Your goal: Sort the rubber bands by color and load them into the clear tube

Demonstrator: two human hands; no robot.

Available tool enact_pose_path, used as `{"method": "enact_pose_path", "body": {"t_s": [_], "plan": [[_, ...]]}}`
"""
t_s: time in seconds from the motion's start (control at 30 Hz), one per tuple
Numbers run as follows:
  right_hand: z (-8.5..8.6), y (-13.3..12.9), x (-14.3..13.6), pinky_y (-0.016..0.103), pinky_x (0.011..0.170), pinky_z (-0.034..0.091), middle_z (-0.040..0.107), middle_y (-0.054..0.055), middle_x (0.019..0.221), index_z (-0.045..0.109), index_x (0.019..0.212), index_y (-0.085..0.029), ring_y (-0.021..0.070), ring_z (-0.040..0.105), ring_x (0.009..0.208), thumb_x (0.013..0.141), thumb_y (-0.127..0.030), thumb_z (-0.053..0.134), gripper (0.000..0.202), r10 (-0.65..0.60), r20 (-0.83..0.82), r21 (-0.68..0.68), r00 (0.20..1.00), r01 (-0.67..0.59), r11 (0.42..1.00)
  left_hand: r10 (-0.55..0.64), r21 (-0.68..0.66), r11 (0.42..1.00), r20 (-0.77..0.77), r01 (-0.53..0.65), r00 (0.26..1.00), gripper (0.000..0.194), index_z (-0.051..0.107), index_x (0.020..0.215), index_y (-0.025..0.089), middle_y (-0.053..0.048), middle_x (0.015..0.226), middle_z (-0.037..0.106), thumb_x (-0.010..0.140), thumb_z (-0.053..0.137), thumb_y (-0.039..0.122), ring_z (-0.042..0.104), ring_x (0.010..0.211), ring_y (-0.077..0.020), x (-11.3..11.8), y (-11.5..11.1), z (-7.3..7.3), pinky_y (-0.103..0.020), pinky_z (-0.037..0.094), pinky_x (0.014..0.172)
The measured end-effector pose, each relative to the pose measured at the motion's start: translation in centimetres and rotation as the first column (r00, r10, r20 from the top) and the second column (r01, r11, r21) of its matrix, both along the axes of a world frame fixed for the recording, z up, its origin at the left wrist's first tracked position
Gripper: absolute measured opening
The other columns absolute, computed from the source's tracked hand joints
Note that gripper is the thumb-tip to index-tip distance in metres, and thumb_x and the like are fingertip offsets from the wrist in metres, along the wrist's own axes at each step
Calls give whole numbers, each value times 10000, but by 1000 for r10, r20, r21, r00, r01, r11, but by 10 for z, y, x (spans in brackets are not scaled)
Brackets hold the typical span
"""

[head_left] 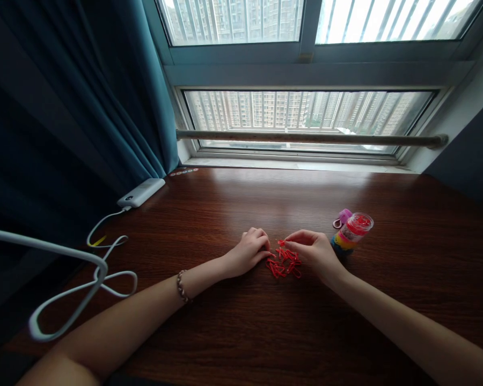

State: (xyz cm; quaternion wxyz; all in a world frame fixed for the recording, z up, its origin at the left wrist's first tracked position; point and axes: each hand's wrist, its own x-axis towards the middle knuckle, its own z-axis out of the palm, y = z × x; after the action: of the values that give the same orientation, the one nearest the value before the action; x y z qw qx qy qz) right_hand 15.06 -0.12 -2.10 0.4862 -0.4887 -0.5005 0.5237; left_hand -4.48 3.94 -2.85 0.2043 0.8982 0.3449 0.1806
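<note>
A small loose heap of red rubber bands (284, 262) lies on the dark brown wooden table between my two hands. My right hand (316, 252) pinches a red rubber band (281, 243) between thumb and fingertips at the heap's upper edge. At the heap's left side rests my left hand (250, 252), its fingers curled and the thumb tip by the red bands. What the left fingers hold, if anything, is too small to tell. Just beyond my right hand stands a clear jar (352, 233) with red, pink, yellow and blue layers.
A small purple item with a ring (344, 217) sits beside the jar. To the left, a white power bank (142, 193) trails a looped white cable (116, 276) near my left forearm. A blue curtain (145, 107) hangs at left; a window with a rail (306, 138) closes the back.
</note>
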Motion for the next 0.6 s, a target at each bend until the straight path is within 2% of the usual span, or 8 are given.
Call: {"method": "enact_pose_path", "body": {"t_s": [0.1, 0.17, 0.23, 0.3, 0.37, 0.4, 0.47, 0.6], "plan": [[0, -1, -1, 262, 616, 473, 677, 58, 712, 661, 749, -133, 161, 614, 651, 632, -313, 683, 216, 26, 32, 7, 999, -26, 1000, 36, -86, 996, 98, -27, 994, 131, 531, 758, 159, -47, 863, 541, 812, 490, 271, 458, 866, -181, 1, 0, -1, -338, 372, 791], [0, -3, -2, 267, 631, 480, 675, 57, 717, 666, 749, -137, 166, 617, 668, 644, -308, 675, 201, 65, 68, 53, 996, -68, 996, 98, -257, 966, 223, -39, 970, 151, 522, 786, 150, -40, 809, 556, 815, 480, 292, 502, 783, -159, 2, -2, -1, -310, 413, 731], [0, -5, -4, 268, 644, 485, 668, 53, 736, 671, 740, -147, 168, 615, 689, 658, -293, 665, 168, 91, 113, 144, 989, -107, 984, 173, -481, 876, 359, 23, 917, 180, 506, 816, 140, -36, 777, 580, 807, 491, 319, 549, 727, -150, 4, -6, 0, -298, 447, 686], [1, -7, -6, 260, 637, 484, 653, 50, 761, 677, 727, -163, 162, 607, 701, 679, -264, 649, 115, 88, 187, 263, 978, -136, 955, 239, -665, 730, 464, 157, 853, 205, 482, 821, 134, -43, 764, 607, 791, 518, 333, 595, 724, -167, 7, -12, 2, -325, 473, 686], [1, -9, -8, 245, 612, 475, 636, 48, 775, 681, 718, -176, 150, 594, 696, 701, -229, 630, 75, 57, 278, 363, 959, -159, 918, 292, -766, 581, 513, 276, 807, 216, 459, 813, 134, -51, 743, 627, 777, 544, 328, 624, 721, -189, 9, -18, 5, -364, 488, 693], [2, -10, -9, 239, 599, 470, 630, 48, 778, 681, 720, -180, 145, 588, 690, 712, -214, 620, 70, 41, 316, 393, 948, -170, 904, 313, -792, 526, 518, 309, 796, 217, 453, 812, 135, -54, 733, 635, 773, 554, 322, 632, 710, -194, 10, -21, 7, -374, 491, 691], [3, -13, -9, 233, 585, 464, 625, 43, 762, 675, 724, -184, 136, 582, 672, 727, -200, 607, 70, 19, 366, 427, 931, -185, 885, 341, -818, 466, 517, 337, 785, 212, 454, 813, 136, -61, 723, 646, 767, 567, 309, 640, 691, -193, 11, -26, 10, -372, 495, 686], [5, -16, -10, 232, 585, 472, 629, 23, 700, 630, 763, -171, 129, 581, 625, 719, -216, 622, 64, -9, 388, 414, 922, -166, 895, 375, -832, 443, 510, 333, 774, 205, 485, 816, 130, -64, 703, 652, 751, 591, 293, 639, 641, -177, 11, -28, 13, -331, 500, 650]]}}
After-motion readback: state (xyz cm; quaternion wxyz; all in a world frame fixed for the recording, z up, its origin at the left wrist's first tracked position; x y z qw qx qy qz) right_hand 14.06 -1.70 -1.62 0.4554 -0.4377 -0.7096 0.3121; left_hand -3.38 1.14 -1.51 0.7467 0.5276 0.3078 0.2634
